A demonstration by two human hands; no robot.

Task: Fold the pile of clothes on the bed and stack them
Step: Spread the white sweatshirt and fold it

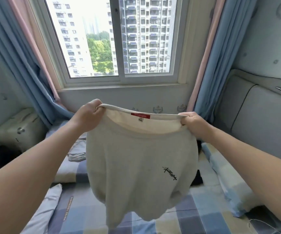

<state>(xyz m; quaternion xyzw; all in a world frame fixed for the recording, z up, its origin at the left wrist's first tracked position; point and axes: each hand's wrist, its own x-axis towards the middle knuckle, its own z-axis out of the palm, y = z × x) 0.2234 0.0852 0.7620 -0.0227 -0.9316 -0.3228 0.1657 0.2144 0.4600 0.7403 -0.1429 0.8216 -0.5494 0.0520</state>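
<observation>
At far left we see a pale hard case (18,127) beside the bed (79,210), its lid down, so we cannot tell what it holds. Near it, on the blue-checked sheet, lies a crumpled blue-grey garment (77,156), with a light blue pillow (41,211) nearer the camera.

The left hand (87,117) is raised over the bed, fingers curled tightly round the left end of a light grey top's (136,174) ribbed opening. The top hangs free in the air between both hands, above the middle of the mattress and in front of the window (119,39). Its lower edge is clear of the sheet. We make out a red label (141,115) inside the far rim of the opening and a small black mark (170,173) on the front, toward the right.

The right hand (194,124) grips the other end of the same opening, its fingers folded over the fabric, pulling the rim taut. Behind the top's right edge a dark garment (198,179) lies on the bed, partly hidden. A padded grey headboard (263,115) stands at far right.
</observation>
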